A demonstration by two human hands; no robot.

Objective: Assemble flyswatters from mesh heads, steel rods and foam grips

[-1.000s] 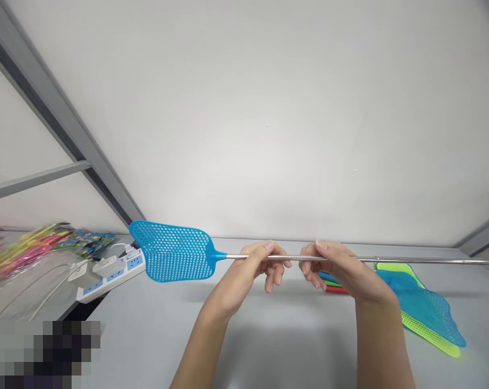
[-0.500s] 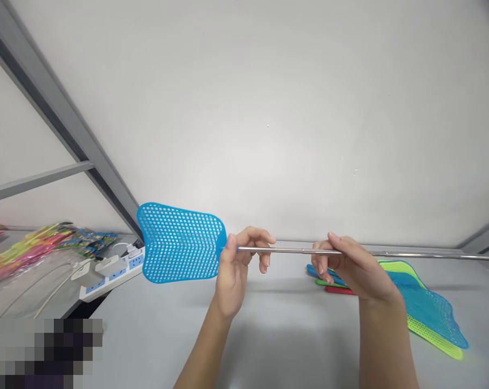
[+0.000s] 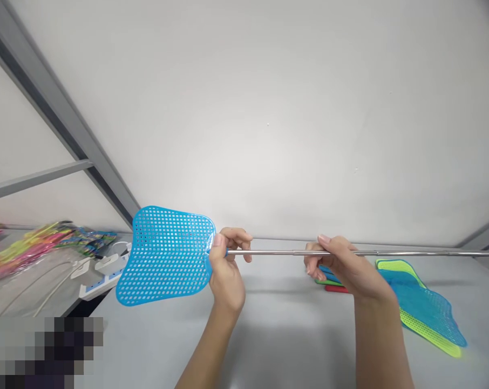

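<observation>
A blue fly swatter (image 3: 167, 256) is held level above the table, its perforated head to the left and its thin metal telescopic rod running off the right edge of the view. My left hand (image 3: 228, 275) pinches the neck where the head meets the rod, thumb on top and the other fingers curled behind. Farther along the rod, my right hand (image 3: 345, 265) is closed around it with the thumb above. The swatter's handle end is out of view.
On the grey table (image 3: 285, 313), blue and yellow-green fly swatters (image 3: 426, 308) lie stacked at the right. A white power strip (image 3: 102, 283) with plugs and cables sits at left, beside colourful plastic-wrapped packs (image 3: 38, 251). Behind stand a pale wall and a grey metal frame (image 3: 66, 102).
The swatter and my left hand have moved left. Its head has turned to face me more fully. My right hand has shifted slightly left, widening the gap between my hands a little.
</observation>
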